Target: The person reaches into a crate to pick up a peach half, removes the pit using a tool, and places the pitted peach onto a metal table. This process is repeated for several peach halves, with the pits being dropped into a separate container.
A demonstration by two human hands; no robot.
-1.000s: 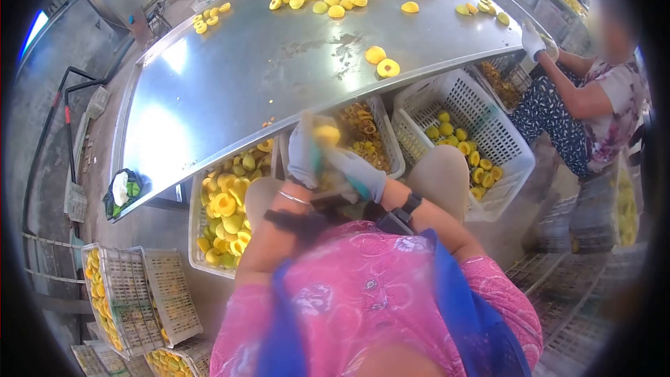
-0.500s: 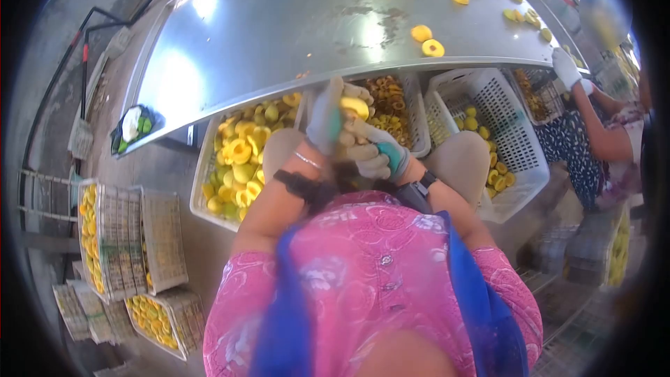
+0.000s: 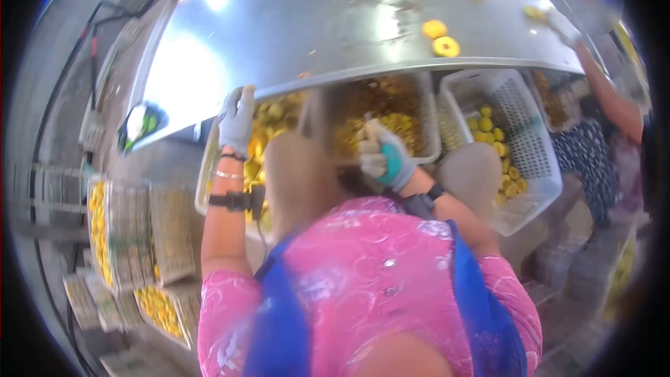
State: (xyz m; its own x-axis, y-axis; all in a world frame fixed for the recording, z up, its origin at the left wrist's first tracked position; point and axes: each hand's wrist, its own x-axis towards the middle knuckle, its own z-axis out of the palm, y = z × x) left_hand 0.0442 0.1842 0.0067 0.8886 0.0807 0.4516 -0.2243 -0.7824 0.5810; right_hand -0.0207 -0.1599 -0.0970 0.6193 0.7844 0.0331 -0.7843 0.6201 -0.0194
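My left hand point(image 3: 237, 123), in a grey-white glove, is over the left crate point(image 3: 202, 195) beside the metal table's edge. Its fingers stretch forward and no fruit shows in them. My right hand point(image 3: 385, 157), in a white and green glove, is closed above my lap, before the middle crate point(image 3: 430, 119). A small thin thing shows at its fingertips, too blurred to name. Yellow peach halves point(image 3: 259, 138) fill the left crate, partly hidden by my left arm and knee. Brownish pieces and yellow bits point(image 3: 391, 122) lie in the middle crate.
The metal table point(image 3: 293, 35) bears two near peach halves point(image 3: 445, 46) and several more along its far side. A white crate point(image 3: 534, 160) with yellow fruit stands right of my knee. A co-worker's gloved hand point(image 3: 562, 26) reaches over the table. Stacked crates point(image 3: 129, 237) stand left.
My left hand has moved left, away from my right hand, to the left crate; the peach half between my hands is gone from there. The co-worker's hand has moved farther over the table.
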